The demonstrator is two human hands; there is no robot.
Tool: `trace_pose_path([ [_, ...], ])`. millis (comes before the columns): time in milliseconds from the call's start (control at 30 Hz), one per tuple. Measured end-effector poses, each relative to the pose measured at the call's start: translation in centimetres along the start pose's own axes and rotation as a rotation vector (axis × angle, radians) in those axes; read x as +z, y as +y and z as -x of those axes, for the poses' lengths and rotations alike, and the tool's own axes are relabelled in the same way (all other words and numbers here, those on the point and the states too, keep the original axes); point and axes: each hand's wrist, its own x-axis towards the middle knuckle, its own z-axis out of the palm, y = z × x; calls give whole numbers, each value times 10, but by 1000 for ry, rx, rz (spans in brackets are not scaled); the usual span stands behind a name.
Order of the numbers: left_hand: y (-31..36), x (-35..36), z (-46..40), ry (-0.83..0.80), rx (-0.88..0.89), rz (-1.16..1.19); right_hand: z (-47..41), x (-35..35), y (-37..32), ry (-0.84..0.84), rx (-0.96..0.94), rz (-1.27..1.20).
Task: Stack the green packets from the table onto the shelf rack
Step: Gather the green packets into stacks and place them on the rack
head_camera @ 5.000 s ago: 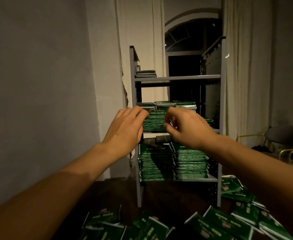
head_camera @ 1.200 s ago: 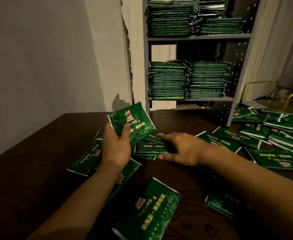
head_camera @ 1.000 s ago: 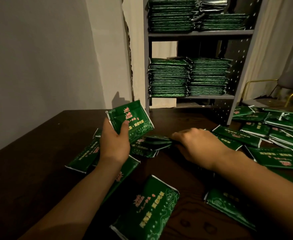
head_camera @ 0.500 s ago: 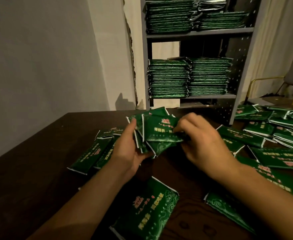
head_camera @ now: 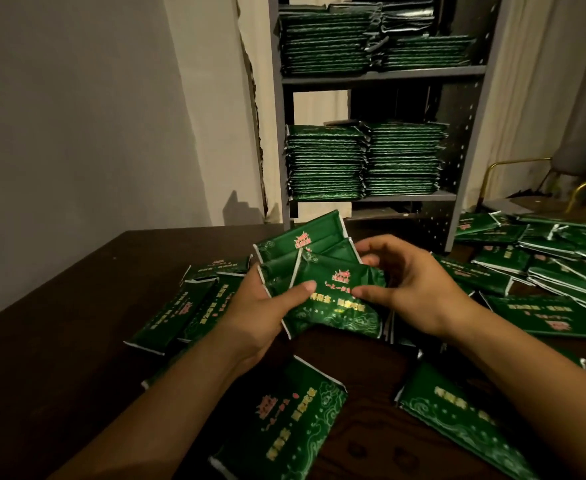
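Centre of frame: left hand (head_camera: pixel 264 306) and right hand (head_camera: pixel 413 289) together hold a small fanned bundle of glossy dark-green foil packets with red-and-gold print (head_camera: pixel 322 282), raised just above the bench. Left grip: thumb curled over the front packet's face, fingers hidden beneath the bundle. Right grip: thumb pinching the same packet's right edge, fingers curled round the back of the bundle. The packets in the bundle sit askew, corners not lined up.

Dark brown wooden bench (head_camera: pixel 42 358) fills the lower half of the frame. Loose green packets lie flat on it: a cluster at left centre (head_camera: pixel 180 306), one large in the lower centre (head_camera: pixel 284 420), one at lower right (head_camera: pixel 464 420), and an overlapping spread along the right edge (head_camera: pixel 544 258).

Grey metal shelf rack with perforated side panels (head_camera: pixel 381 75) stands at the far end of the bench, upper centre. Its upper visible shelf carries two stacks of green packets (head_camera: pixel 326 43), the right one lower. The shelf below carries two neat stacks side by side (head_camera: pixel 364 161), touching.

Pale wall (head_camera: pixel 77 116) at upper left; cream curtain (head_camera: pixel 534 81) at upper right; brass-framed chair (head_camera: pixel 527 174) at the right edge behind the rack.
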Motion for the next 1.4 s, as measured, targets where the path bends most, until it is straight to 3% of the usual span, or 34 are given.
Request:
trace_pose_path([
  [200, -1, -2, 2, 15, 5, -57, 0, -8, 3, 17, -13, 97],
  [367, -3, -4, -1, 18, -17, -104, 2, 0, 4, -99, 39, 53],
  [500, -5, -2, 0, 1, -37, -164, 1, 1, 3, -85, -54, -11],
  [600, -3, 0, 3, 18, 78, -278, 3, -1, -1, -72, -106, -83],
  [767, -6, -3, 0, 2, 229, -445, 3, 0, 3, -96, -18, 134],
  [900, -10, -1, 2, -31, 197, -486, 7, 5, 4, -217, 62, -32],
  [1000, -12, 3, 4, -91, 80, -485, 8, 13, 7, -279, 39, 200],
  [1400, 34, 2, 4, -57, 172, -553, -4, -12, -43, -125, 69, 26],
])
